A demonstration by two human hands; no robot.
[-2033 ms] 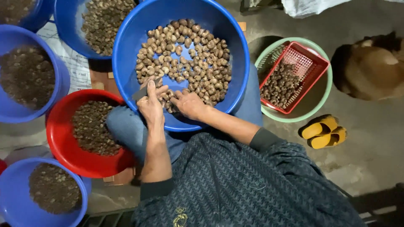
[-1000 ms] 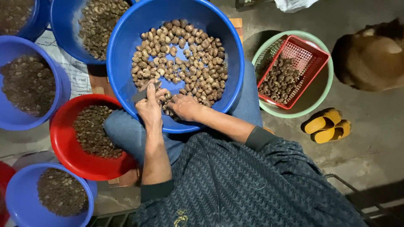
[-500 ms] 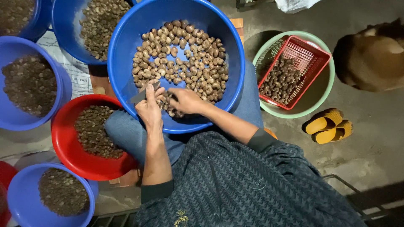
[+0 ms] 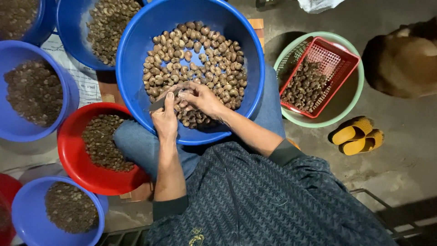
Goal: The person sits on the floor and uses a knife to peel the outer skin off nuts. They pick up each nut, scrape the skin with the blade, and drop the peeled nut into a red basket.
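Observation:
A large blue basin rests on my lap, holding many brown shelled nuts. Over its near side, my left hand grips a small dark blade, thumb stretched forward. My right hand meets it from the right, fingertips pinching one nut against the tool. Both hands hover just above the nut pile.
A red bowl of dark nuts sits at my left knee, with several blue basins of nuts and husks around it. A red basket of nuts lies in a green basin to the right, yellow sandals beside it.
My hands have come closer together over the basin's near side, and the right hand now pinches a nut against the blade. The view shifted slightly.

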